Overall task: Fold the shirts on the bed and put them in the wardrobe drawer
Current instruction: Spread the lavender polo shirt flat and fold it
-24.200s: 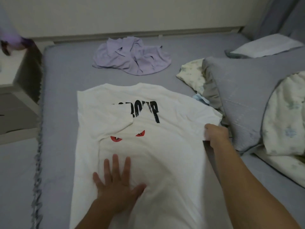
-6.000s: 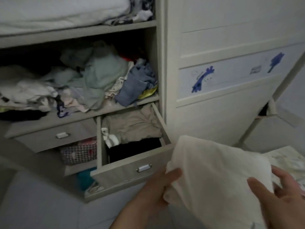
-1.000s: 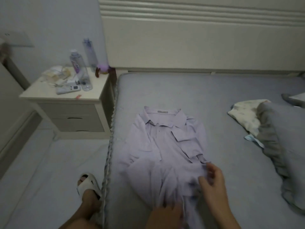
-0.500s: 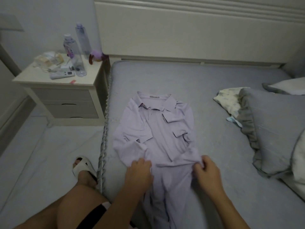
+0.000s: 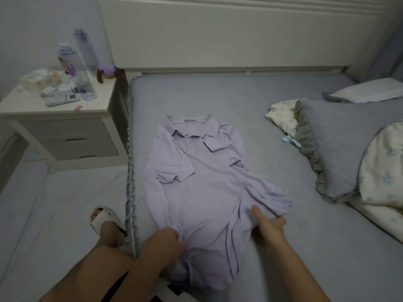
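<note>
A: Item one, the task's thing?

B: One lilac short-sleeved collared shirt of soft knit fabric (image 5: 202,177). You have it lying front up on the grey-sheeted bed (image 5: 250,101), close to the bed's left edge, collar toward the headboard, hem toward you. Both sleeves are folded in over the chest. The lower part is bunched and creased, and the hem hangs over the near edge.

A: Item two, your hands?

B: Your left hand (image 5: 162,243) is on the lower left of the shirt, fingers curled into the cloth, grip pressed together on a gather of fabric. Your right hand (image 5: 269,227) is on the lower right, thumb on top of the cloth and fingers tucked beneath a fold, grip pinching that edge.

A: Item three, other things on the bed?

B: One grey ruffled pillow (image 5: 340,144) by the right edge, well apart from the shirt. One cream floral quilt (image 5: 383,168) lying partly on it.

A: Item four, beside the bed?

B: One cream two-drawer nightstand (image 5: 72,136) just beside the left edge, near the headboard corner, carrying two clear plastic bottles (image 5: 84,55). One white slipper (image 5: 106,219) on your foot, on the floor.
</note>
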`<state>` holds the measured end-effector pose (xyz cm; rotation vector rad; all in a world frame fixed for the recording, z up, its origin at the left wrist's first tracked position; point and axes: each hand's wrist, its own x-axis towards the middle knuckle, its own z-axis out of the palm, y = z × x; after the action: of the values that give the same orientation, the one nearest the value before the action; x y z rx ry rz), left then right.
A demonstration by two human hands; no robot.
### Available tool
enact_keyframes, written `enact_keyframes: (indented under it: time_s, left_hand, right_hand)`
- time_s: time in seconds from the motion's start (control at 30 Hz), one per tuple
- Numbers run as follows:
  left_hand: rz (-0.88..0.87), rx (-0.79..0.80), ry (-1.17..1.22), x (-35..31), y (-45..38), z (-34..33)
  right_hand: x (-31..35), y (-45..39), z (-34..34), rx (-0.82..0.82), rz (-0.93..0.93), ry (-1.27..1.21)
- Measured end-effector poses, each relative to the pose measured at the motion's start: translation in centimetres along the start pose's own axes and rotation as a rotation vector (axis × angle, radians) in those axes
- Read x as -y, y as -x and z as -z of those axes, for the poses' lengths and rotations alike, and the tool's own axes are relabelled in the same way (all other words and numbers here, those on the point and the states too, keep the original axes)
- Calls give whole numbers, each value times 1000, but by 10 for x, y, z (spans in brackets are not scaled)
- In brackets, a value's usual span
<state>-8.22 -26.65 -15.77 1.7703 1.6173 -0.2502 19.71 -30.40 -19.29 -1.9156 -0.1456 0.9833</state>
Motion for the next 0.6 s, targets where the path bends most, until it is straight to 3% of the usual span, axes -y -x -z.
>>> enact_keyframes:
  time_s: [0.1,0.23,0.3,0.37,0.47,0.53,0.6]
  left_hand:
    - [-12,-172,290,1,11,1]
    - [158,-402,714,18,16,-3]
    - [239,-397,568,34,11,-13]
    - [273,-391,207,40,13,-33]
    - [154,-555,-15,22,22,-55]
    - [6,-608,-32,3,18,-55]
    - [-191,-593,-15,-15,3,-52]
  right_hand:
    - [3,0,-18,-19,120,172]
    - [5,-6,9,-75,186,-2]
    - [-16,-7,37,-87,158,15]
    - [-39,-6,68,-68,93,150]
    - [-44,2,97,-127,122,332]
    - [-26,14,96,-270,366,465]
    - [-5,29,78,-195,666,617]
